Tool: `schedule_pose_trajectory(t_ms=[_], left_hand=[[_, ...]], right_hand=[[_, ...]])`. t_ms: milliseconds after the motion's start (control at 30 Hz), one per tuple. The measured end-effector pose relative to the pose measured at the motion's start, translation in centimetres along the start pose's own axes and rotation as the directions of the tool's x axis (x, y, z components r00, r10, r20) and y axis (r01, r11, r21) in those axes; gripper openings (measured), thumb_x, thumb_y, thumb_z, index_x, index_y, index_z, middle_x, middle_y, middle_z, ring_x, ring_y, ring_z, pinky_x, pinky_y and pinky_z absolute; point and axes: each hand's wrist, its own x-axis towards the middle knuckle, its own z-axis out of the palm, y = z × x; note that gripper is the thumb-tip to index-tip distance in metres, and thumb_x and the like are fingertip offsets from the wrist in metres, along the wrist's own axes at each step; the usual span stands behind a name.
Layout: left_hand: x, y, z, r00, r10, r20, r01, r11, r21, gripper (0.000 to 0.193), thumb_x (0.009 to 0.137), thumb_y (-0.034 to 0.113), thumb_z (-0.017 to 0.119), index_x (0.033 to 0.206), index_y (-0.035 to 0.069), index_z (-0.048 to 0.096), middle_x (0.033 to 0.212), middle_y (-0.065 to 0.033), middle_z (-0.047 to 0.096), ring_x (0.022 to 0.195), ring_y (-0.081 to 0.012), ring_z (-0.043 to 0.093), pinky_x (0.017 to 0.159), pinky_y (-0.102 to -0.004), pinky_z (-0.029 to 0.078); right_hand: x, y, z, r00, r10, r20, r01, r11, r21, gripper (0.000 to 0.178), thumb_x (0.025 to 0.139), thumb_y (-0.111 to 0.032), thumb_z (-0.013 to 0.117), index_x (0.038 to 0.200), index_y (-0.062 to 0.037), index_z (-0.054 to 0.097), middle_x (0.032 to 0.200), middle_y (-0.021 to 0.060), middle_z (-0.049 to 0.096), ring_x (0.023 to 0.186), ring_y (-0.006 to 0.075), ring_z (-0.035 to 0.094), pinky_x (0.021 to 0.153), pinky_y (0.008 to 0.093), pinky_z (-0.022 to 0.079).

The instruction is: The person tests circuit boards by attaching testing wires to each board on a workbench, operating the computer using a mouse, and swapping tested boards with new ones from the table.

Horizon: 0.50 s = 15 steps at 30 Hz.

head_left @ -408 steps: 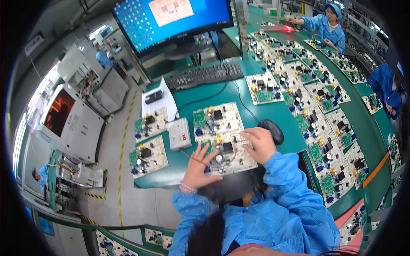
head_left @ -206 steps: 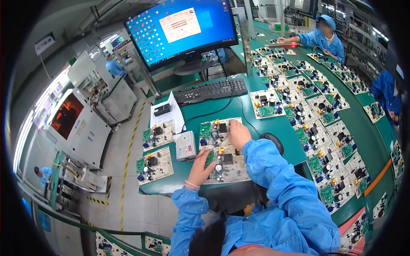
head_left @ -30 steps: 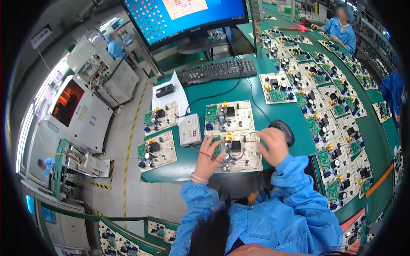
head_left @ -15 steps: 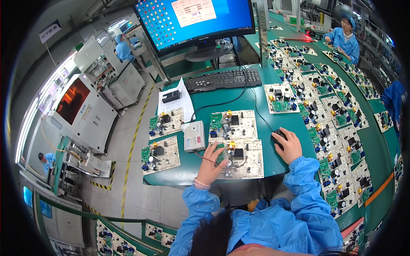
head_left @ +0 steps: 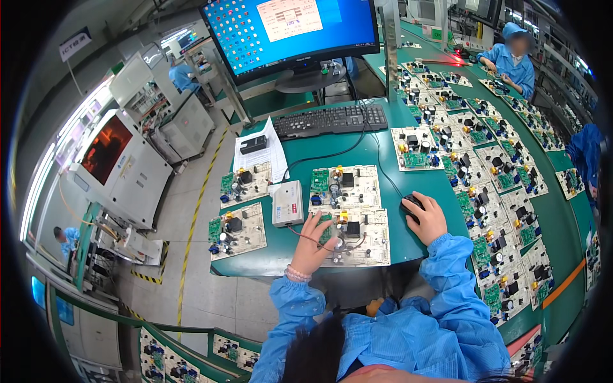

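My right hand rests over a black computer mouse on the green tabletop, its fingers curved round it. My left hand lies with fingers apart on the left part of a cream circuit board near the front edge; its fingers cover some of that board. A thin dark red wire leads from a small grey-white box and passes by my left hand; another stretch of wire loops over the board. Directly behind lies a second circuit board with a green upright module.
Two more circuit boards lie at the left. Behind are a keyboard, a black box on paper, and a monitor. Many boards fill the right-hand bench, where a co-worker sits handling one.
The whole view has shifted slightly. Both my hands keep their places, left on the circuit board and right on the mouse. The co-worker's head has turned a little.
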Motion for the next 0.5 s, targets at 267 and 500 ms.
schedule_pose_trajectory(t_ms=[267,500], left_hand=[[0.14,0.14,-0.22,1.000,0.000,-0.008,0.000,1.000,0.011,0.051,0.088,0.040,0.066,0.125,0.006,0.058,0.145,-0.0212,0.041,0.139,-0.0409,0.030,0.111,-0.0470,0.028],[0.08,-0.05,-0.02,1.000,0.002,-0.010,-0.002,1.000,0.019,0.052,0.088,0.041,0.066,0.125,0.006,0.058,0.145,-0.0207,0.041,0.139,-0.0411,0.031,0.111,-0.0470,0.029]], right_hand=[[0.16,-0.07,0.10,1.000,0.001,-0.020,0.000,1.000,0.015,0.044,0.074,-0.011,0.070,0.117,-0.0175,0.065,0.126,0.0135,0.055,0.110,0.0331,0.055,0.093,0.0425,0.048],[-0.20,0.31,0.47,1.000,0.005,-0.009,-0.005,1.000,0.003,0.045,0.076,-0.016,0.070,0.120,-0.0211,0.064,0.128,0.0129,0.054,0.112,0.0328,0.054,0.094,0.0436,0.047]])
